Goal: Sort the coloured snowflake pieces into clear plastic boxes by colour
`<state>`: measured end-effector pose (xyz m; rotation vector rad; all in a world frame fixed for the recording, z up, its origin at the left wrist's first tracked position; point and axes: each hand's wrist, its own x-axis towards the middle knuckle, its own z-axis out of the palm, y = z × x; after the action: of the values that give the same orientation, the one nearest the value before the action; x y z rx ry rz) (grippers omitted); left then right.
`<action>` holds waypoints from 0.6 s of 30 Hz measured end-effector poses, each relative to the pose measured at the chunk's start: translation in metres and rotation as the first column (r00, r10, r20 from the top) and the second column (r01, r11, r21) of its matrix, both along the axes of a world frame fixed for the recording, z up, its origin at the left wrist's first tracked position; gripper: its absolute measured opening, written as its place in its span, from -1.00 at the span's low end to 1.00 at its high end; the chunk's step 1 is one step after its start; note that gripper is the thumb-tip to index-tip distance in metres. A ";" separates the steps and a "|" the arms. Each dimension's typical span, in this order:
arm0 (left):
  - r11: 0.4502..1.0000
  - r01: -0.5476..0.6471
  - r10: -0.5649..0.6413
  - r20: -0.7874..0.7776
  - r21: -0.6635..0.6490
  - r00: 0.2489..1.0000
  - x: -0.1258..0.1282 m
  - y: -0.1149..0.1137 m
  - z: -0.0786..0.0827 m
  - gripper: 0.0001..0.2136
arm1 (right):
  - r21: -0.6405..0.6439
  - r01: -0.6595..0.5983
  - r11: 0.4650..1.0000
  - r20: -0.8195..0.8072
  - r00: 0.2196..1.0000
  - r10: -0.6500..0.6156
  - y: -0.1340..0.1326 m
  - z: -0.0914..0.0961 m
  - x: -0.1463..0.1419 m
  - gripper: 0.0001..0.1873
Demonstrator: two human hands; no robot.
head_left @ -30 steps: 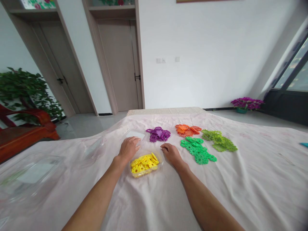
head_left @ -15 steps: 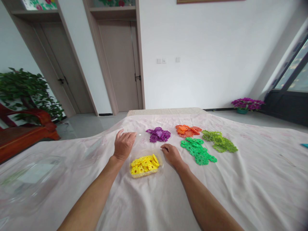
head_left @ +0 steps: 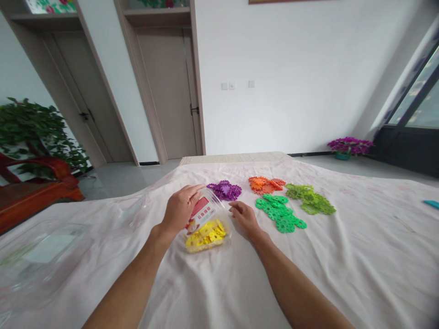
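Observation:
A clear plastic box (head_left: 206, 246) in front of me holds a heap of yellow snowflake-shaped discs (head_left: 207, 236). My left hand (head_left: 181, 205) is closed on the box's clear lid (head_left: 214, 198), which bears a red and white label and tilts over the back of the box. Beside the box's right rim is my right hand (head_left: 244, 215), fingers bent and slightly apart, with nothing visible in them; whether it touches the rim I cannot tell. Purple discs (head_left: 226, 190) lie just behind the lid. Green discs (head_left: 279, 212) lie to the right of my right hand.
Orange discs (head_left: 265, 184) and lime-green discs (head_left: 310, 199) lie farther back on the right of the pale cloth (head_left: 370, 256). At the left stand clear plastic containers (head_left: 41, 256). A blue item (head_left: 431, 204) rests at the far right edge.
My left hand has moved right and brought the labelled lid up over the back of the box. The fingers of my right hand have parted slightly beside the box.

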<state>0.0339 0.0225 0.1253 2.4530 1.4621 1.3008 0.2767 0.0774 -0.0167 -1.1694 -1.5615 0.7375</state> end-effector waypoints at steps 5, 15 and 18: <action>0.975 0.025 -0.038 -0.053 -0.220 0.998 0.018 0.006 -0.032 -0.75 | -0.090 -0.186 0.978 -0.283 0.947 0.154 -0.014 0.023 -0.009 -0.50; 0.968 0.043 -0.075 -0.122 -0.248 0.990 0.039 0.016 -0.053 -0.72 | -0.051 -0.284 0.957 -0.044 0.958 0.282 -0.021 0.036 -0.019 -0.63; 0.975 -0.060 0.035 -0.117 -0.216 0.992 0.028 0.010 -0.050 -0.78 | -0.121 -0.196 0.973 -0.062 0.980 0.189 -0.015 0.026 -0.017 -0.70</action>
<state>0.0620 0.0323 0.0751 2.3958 1.6022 0.9602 0.2600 0.0627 0.0095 -1.0910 -1.6203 0.9993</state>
